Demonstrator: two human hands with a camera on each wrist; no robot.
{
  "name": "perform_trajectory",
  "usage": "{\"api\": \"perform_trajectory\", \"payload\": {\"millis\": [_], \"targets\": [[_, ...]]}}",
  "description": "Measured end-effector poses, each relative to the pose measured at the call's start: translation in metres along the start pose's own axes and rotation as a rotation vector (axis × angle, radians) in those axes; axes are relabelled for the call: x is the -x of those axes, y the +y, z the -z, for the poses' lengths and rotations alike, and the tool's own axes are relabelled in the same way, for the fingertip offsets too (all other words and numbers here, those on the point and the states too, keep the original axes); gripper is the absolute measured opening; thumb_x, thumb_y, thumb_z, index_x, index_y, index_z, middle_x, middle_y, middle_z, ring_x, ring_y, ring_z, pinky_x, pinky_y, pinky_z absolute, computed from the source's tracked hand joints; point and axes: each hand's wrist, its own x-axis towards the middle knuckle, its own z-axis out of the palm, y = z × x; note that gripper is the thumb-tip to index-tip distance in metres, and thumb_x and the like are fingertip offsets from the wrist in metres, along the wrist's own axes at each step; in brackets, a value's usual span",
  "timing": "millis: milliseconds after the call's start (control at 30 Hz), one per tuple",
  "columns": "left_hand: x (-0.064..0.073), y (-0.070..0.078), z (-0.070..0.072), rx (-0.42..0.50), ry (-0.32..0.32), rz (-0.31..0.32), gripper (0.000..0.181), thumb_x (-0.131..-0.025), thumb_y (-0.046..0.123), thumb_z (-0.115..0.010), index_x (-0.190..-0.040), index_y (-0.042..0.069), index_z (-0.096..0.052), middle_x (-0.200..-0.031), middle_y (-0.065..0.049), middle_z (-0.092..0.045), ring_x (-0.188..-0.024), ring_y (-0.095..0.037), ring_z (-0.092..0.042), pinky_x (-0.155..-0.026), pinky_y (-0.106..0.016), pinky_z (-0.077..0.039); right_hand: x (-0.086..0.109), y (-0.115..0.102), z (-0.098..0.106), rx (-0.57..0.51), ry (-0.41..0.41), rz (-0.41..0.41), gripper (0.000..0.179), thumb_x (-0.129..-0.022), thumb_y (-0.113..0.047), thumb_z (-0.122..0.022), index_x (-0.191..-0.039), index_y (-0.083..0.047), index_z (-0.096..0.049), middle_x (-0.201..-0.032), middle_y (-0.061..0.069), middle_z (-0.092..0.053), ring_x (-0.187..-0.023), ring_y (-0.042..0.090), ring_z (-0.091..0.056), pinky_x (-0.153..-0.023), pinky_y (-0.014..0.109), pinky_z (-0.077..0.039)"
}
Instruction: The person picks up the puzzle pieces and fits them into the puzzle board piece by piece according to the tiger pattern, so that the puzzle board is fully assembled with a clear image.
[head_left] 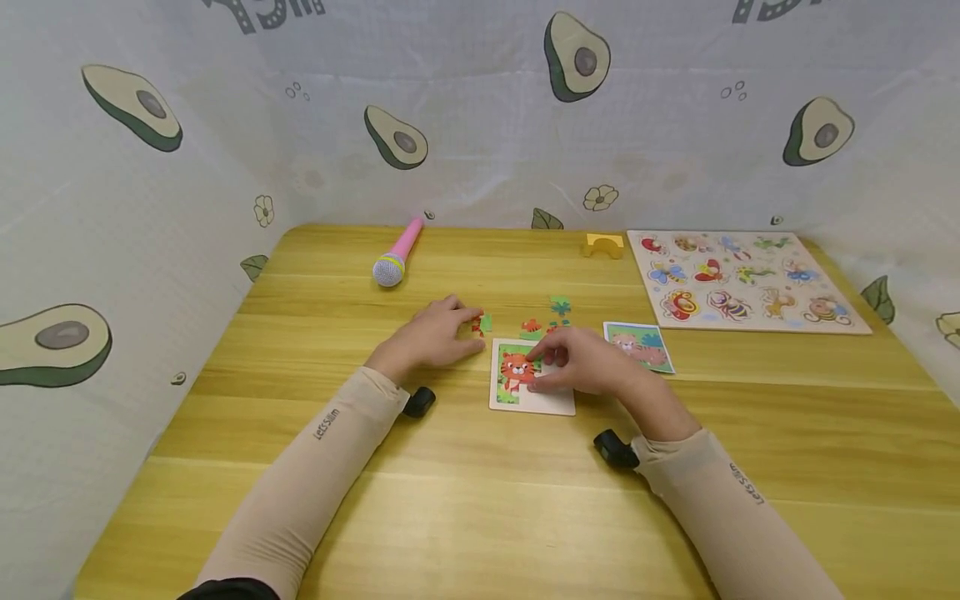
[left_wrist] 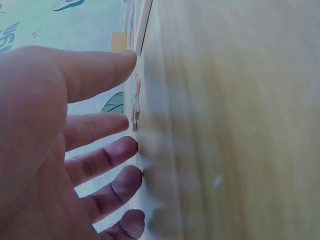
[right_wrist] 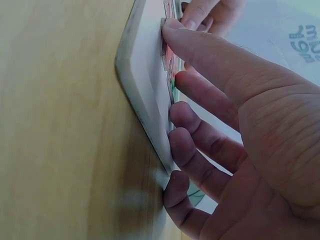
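Observation:
On the table lies a small puzzle board (head_left: 557, 402) with a partly assembled orange tiger picture. My right hand (head_left: 581, 360) is over its right side, and thumb and index finger pinch a puzzle piece (right_wrist: 164, 44) at the surface of the picture. The other fingers of that hand rest along the board's edge and the table. My left hand (head_left: 435, 333) lies left of the board, with relaxed fingers touching the table beside loose puzzle pieces (head_left: 486, 323). More loose pieces (head_left: 531, 327) lie just behind the board, partly hidden by the right hand.
A picture card (head_left: 637, 346) lies right of the board. Farther back are a pink toy microphone (head_left: 405, 243), a yellow arch block (head_left: 603, 245) and a large insect puzzle board (head_left: 738, 279). An avocado-print curtain (head_left: 480, 125) hangs behind the wooden table (head_left: 480, 500).

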Motion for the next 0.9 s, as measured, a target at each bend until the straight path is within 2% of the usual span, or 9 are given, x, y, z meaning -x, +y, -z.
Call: {"api": "perform_trajectory", "payload": {"millis": [133, 333, 467, 567, 700, 900], "targets": [[0.0003, 0.0018, -0.0017, -0.017, 0.009, 0.023, 0.057, -0.099, 0.049, -0.060, -0.145, 0.016, -0.054, -0.139, -0.006, -0.048, -0.128, -0.029, -0.044, -0.109, -0.048, -0.034, 0.0001, 0.0001, -0.0002, 0.000, -0.002, 0.001, 0.034, -0.081, -0.028, -0.087, -0.110, -0.012, -0.078, -0.090, 0.000, -0.060, -0.082, 0.020, -0.051, -0.071, 0.034, -0.044], [0.0009, 0.0060, -0.0016, -0.053, 0.021, 0.042, 0.043, -0.098, 0.047, -0.062, -0.129, 0.018, -0.061, -0.136, -0.005, -0.051, -0.122, -0.028, -0.048, -0.104, -0.049, -0.037, 0.0007, -0.0016, 0.0005, -0.003, -0.001, 0.000, 0.035, -0.081, -0.029, -0.087, -0.110, -0.012, -0.078, -0.090, 0.001, -0.060, -0.082, 0.020, -0.050, -0.070, 0.034, -0.044], [0.0011, 0.0052, -0.0014, -0.050, 0.021, 0.024, 0.035, -0.099, 0.041, -0.063, -0.127, 0.020, -0.063, -0.134, -0.005, -0.051, -0.120, -0.028, -0.048, -0.103, -0.050, -0.038, 0.0006, -0.0022, 0.0008, -0.008, 0.001, -0.008, 0.035, -0.080, -0.029, -0.087, -0.110, -0.013, -0.078, -0.090, 0.000, -0.061, -0.081, 0.020, -0.050, -0.070, 0.034, -0.044], [0.0024, 0.0048, 0.0009, -0.015, 0.012, 0.003, 0.030, -0.100, 0.032, -0.063, -0.128, 0.021, -0.064, -0.130, -0.004, -0.053, -0.116, -0.027, -0.050, -0.100, -0.048, -0.040, 0.0007, -0.0016, 0.0010, -0.016, 0.004, -0.002, 0.035, -0.080, -0.030, -0.087, -0.110, -0.013, -0.078, -0.090, 0.000, -0.061, -0.080, 0.020, -0.050, -0.069, 0.034, -0.043], [0.0032, 0.0048, 0.0039, 0.025, -0.005, -0.008, 0.037, -0.097, 0.025, -0.067, -0.133, 0.018, -0.063, -0.128, -0.004, -0.055, -0.112, -0.023, -0.052, -0.098, -0.044, -0.042, 0.0003, -0.0011, 0.0007, -0.021, 0.006, 0.003, 0.034, -0.080, -0.029, -0.087, -0.109, -0.013, -0.078, -0.090, 0.000, -0.061, -0.080, 0.020, -0.050, -0.069, 0.034, -0.043], [0.0042, 0.0057, 0.0066, 0.037, -0.021, -0.002, 0.049, -0.095, 0.034, -0.071, -0.138, 0.013, -0.061, -0.129, -0.005, -0.055, -0.114, -0.021, -0.052, -0.100, -0.043, -0.042, 0.0001, -0.0002, 0.0002, -0.023, 0.014, 0.014, 0.034, -0.080, -0.028, -0.087, -0.108, -0.013, -0.078, -0.089, 0.000, -0.060, -0.080, 0.020, -0.050, -0.069, 0.034, -0.043]]}}
